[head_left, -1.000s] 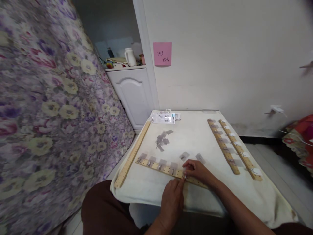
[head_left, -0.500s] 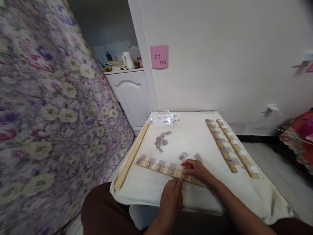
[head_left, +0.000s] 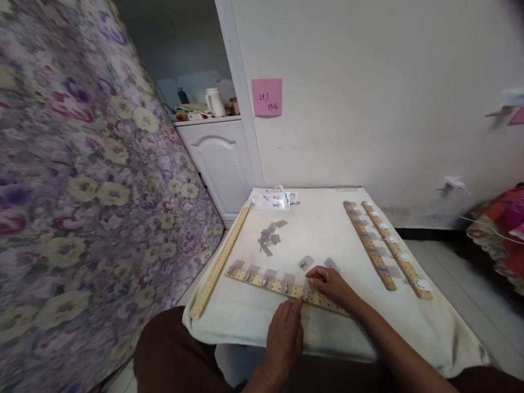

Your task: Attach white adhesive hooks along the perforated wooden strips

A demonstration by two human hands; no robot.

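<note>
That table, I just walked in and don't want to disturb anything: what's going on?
Someone is working on the front wooden strip. The left hand is at its near edge, by the fifth metal piece from the left; the right hand is beside that piece, its grip unclear. Four more pieces sit along it; a loose pile lies beyond.

Matt wooden strip (head_left: 277,285) near, shiny metal clips (head_left: 286,287), smooth translucent plastic squares (head_left: 272,273), matt cloth table cover (head_left: 319,226), glossy plastic packet (head_left: 268,201) far
</note>
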